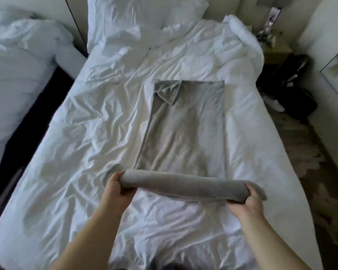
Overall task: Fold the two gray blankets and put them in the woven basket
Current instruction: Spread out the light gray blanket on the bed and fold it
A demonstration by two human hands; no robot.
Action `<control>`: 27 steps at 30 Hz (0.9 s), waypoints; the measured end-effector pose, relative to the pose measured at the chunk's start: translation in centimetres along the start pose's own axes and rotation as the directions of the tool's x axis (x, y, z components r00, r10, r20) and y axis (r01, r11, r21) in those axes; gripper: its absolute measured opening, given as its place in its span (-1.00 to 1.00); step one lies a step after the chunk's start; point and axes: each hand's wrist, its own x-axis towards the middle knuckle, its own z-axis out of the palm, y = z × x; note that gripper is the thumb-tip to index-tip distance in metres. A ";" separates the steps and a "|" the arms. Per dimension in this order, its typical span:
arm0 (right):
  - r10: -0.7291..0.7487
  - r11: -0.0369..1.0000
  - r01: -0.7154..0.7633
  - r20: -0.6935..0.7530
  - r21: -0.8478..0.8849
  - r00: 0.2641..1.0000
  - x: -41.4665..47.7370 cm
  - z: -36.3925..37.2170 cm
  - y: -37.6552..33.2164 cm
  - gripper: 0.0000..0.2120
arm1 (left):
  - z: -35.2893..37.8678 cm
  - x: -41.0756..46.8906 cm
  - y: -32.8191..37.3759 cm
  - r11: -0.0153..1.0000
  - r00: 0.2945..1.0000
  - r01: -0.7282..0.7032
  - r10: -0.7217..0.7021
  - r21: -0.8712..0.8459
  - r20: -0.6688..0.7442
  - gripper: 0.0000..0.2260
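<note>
Gray blanket [183, 133] lay in a long folded strip down the middle of the bed [82, 133], and its near end was already wound into a tight roll [174, 184]. The left hand [117, 188] gripped one end of that roll and the right hand [248, 203] clamped the other, fingers curled round the cloth on both sides.

By my read this was early going. Most of the strip was unrolled, only one gray blanket showed, and the woven basket was nowhere in view. At the far end, a turned-back corner [168, 92] sat bunched and would likely need flattening.

There was plenty of room ahead, with open white sheet on either side of the strip. The heaped duvet [242, 45] sat well beyond the far edge. The bed's right edge dropped to the floor [310, 152] not far from the right hand, and a second bed [18, 75] stood across a dark gap to the left.
</note>
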 end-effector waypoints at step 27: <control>-0.204 0.976 0.219 0.320 -0.012 0.925 -13.6 -8.6 -2.1 -0.80 | -6.4 -13.6 -1.7 0.980 0.915 -0.190 0.200 -0.062 0.351 -0.87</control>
